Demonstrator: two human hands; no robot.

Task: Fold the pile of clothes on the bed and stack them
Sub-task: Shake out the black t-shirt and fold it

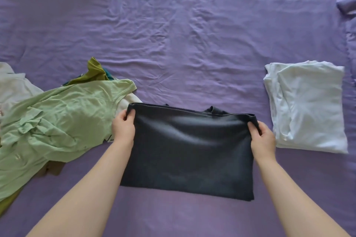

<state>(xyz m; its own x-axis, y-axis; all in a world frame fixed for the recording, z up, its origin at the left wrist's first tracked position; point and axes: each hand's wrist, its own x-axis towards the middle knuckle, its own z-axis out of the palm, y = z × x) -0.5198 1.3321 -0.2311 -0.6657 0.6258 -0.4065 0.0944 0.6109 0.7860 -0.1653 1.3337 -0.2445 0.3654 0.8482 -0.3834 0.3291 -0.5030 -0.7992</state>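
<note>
Both hands, left hand (123, 128) and right hand (263, 134), pinch the dark garment's (188, 152) far edge in curled fingers, mid-fold; next likely moving it onto the white folded stack (308, 109) beside it.

Unfolded pile (48, 131) on the bed (183, 34), at left. Half-folded garment (188, 150) in the middle, nearest the person. Folded garment (306, 107) at right, apart.
</note>
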